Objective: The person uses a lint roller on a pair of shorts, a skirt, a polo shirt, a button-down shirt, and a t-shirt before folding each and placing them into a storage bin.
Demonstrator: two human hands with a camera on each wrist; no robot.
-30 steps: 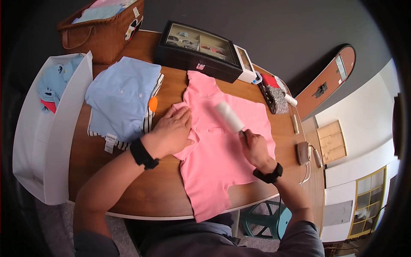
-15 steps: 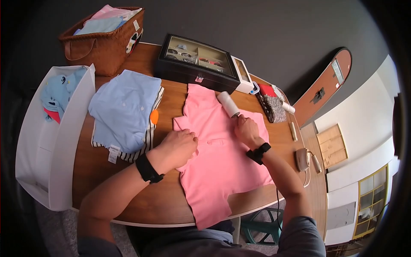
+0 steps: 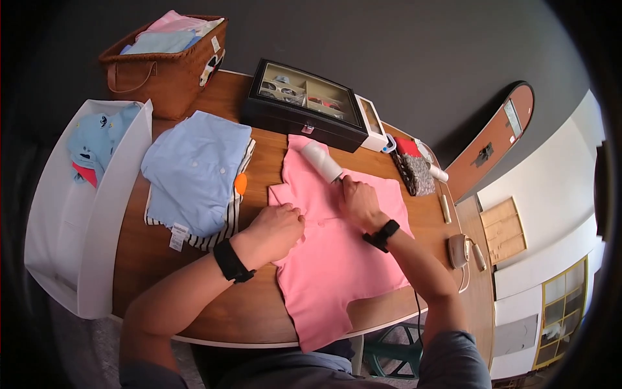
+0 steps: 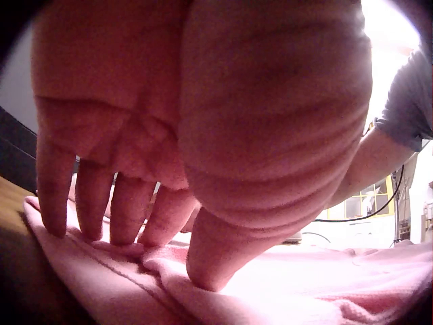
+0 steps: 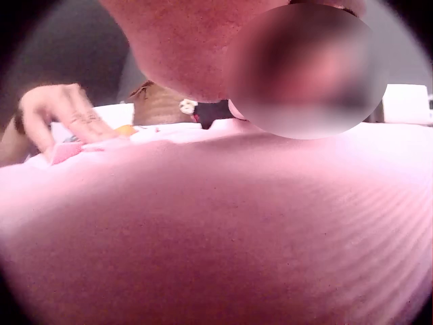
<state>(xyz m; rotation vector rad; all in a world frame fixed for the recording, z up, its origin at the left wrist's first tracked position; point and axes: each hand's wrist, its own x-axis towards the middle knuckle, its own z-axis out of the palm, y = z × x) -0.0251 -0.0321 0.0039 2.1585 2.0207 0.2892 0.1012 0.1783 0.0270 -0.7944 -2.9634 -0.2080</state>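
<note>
The pink shirt (image 3: 350, 259) lies spread on the bench (image 3: 207, 318), a little wrinkled around its placket. The white lint roller (image 3: 321, 162) rests its cylinder on the upper part of the shirt, towards 11 o'clock from the middle of the cloth as the head view shows it. The right grip (image 3: 359, 203) is clamped round the roller's handle, mostly hidden by the fingers, with the cylinder out at 10 to 11 o'clock from the grip. The left grip (image 3: 275, 230) presses its fingertips on the shirt's edge at 9 to 10 o'clock, thumb and fingers apart; most of the shirt lies at 3 to 4 o'clock from it.

Just past the left grip, at 10 o'clock, a light blue shirt (image 3: 197, 168) lies on a striped garment (image 3: 223, 230), an orange piece (image 3: 240, 183) at its side. Farther out stand a white bin (image 3: 97, 246) at 9 o'clock, a brown basket (image 3: 159, 84) of clothes at 10 to 11 and a black case (image 3: 278, 117) near 12. A grey knitted item (image 3: 418, 178) lies at 2 o'clock.
</note>
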